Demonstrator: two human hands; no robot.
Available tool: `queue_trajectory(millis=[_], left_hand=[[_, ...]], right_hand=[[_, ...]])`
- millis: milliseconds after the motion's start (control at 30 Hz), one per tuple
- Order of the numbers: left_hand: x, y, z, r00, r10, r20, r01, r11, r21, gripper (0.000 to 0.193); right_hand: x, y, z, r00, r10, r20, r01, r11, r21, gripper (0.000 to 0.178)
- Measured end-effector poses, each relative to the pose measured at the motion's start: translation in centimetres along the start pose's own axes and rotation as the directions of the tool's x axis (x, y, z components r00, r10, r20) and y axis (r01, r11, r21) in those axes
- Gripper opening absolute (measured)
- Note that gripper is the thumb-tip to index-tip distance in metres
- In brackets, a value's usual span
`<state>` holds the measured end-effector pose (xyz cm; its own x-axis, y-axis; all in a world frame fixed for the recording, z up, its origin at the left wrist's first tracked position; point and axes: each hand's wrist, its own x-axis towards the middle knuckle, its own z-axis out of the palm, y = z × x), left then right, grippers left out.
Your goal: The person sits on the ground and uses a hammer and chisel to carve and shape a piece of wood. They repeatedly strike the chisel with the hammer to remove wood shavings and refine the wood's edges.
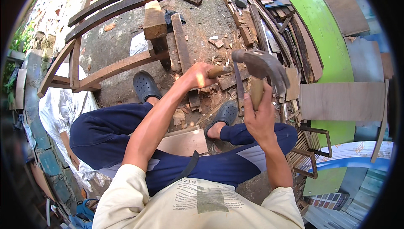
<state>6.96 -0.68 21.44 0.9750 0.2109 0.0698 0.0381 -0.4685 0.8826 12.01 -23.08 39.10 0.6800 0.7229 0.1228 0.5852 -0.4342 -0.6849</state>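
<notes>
My left hand [198, 75] is closed around a wooden-handled chisel [219, 71]; its handle points right and its working end is hidden. Beneath that fist runs a narrow wooden beam [182, 42], lying lengthwise on the ground. A claw hammer [259, 64] is in my right hand [259, 117], which grips its wooden handle below the dark metal head. The hammer head is raised just right of the chisel's butt, with a small gap seen between them. Behind the hammer, a dark flat blade-like piece [239, 84] lies on the ground, partly covered.
A wooden frame [115, 71] stands ahead on the left. Stacked boards and offcuts [290, 39] line the right, beside a green panel [326, 31]. Wood chips [219, 44] litter the ground. A slatted wooden rack [309, 151] is near my right knee. A pale board [185, 142] lies between my legs.
</notes>
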Motion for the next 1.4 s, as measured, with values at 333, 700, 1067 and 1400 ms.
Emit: queue_trajectory(millis=[333, 700, 1067, 1400], left_hand=[[0.0, -0.2, 0.1, 0.999, 0.004, 0.045, -0.004, 1.000, 0.020, 0.020], [0.2, -0.3, 0.7, 0.987, 0.117, 0.109, -0.123, 0.991, 0.053, 0.023], [-0.4, 0.3, 0.8, 0.996, 0.057, 0.072, -0.057, 0.998, -0.005, 0.018], [-0.1, -0.1, 0.6, 0.997, 0.035, 0.065, -0.038, 0.998, 0.043, 0.012]], right_hand=[[-0.8, 0.0, -2.3, 0.978, -0.087, -0.190, 0.091, 0.996, 0.013, 0.043], [-1.8, 1.5, -1.8, 0.998, 0.004, -0.055, -0.004, 1.000, 0.006, 0.047], [-0.6, -0.6, -2.8, 0.998, 0.009, 0.056, -0.008, 1.000, -0.013, 0.043], [-0.4, -0.5, -0.4, 0.997, 0.033, 0.063, -0.029, 0.997, -0.068, 0.039]])
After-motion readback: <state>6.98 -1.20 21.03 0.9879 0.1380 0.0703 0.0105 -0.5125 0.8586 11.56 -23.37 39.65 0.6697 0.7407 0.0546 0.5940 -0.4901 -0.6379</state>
